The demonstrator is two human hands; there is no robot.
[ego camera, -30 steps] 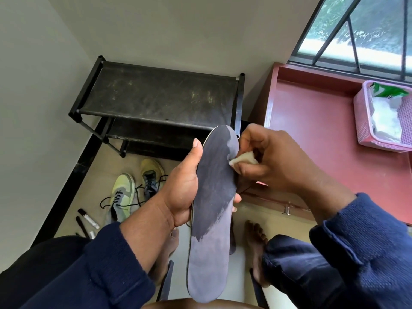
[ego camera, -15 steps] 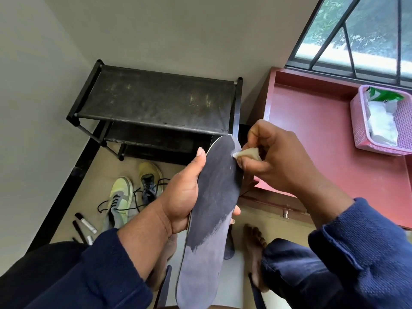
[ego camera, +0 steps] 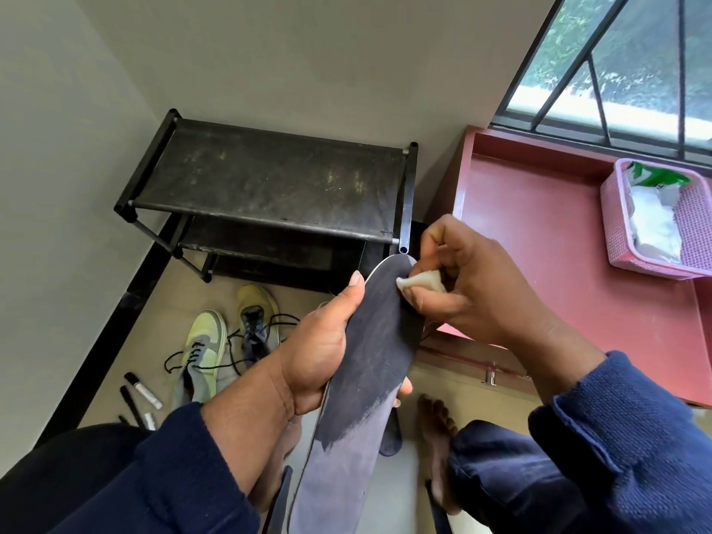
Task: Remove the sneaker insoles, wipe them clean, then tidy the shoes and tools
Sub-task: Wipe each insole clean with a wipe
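Tiled floor, insole [ego camera: 370,364] upper half darkened wet

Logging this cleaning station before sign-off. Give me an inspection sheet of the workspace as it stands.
Surface: tan floor, red cabinet top.
Job's things: insole held upright, upper part darker; wipe at its top edge; two sneakers on the floor, laces loose.
Clutter: markers by the wall; pink basket holding white wipes.
Hands: left hand grips the insole; right hand pinches the wipe.
Cables: nothing seen.
Surroundings: black shoe rack, barred window, bare feet.
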